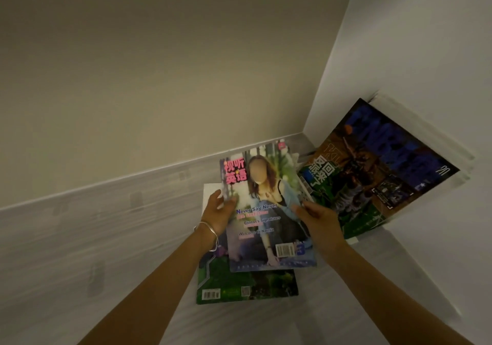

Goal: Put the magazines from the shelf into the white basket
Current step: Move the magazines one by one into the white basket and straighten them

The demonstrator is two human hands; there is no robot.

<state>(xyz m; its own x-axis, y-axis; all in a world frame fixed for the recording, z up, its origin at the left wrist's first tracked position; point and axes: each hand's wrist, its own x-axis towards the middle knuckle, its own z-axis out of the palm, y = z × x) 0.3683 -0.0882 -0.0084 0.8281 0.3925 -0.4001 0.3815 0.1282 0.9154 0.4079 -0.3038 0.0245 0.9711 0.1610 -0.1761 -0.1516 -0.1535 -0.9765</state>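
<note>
I hold a magazine with a woman on its cover (266, 211) in both hands, above the floor. My left hand (219, 212), with a silver bangle on the wrist, grips its left edge. My right hand (318, 218) grips its right edge. Under it lies a green-covered magazine (247, 284), which seems to rest in the white basket (209, 194); only a white corner shows at the upper left. A dark magazine with blue title letters (378, 168) leans on the white shelf (426, 131) at the right.
A beige wall fills the upper left and meets the grey wood-look floor (93, 238) along a pale skirting line. A white wall or cabinet side (426, 38) rises on the right. White perforated plastic (306, 192) shows between the two magazines.
</note>
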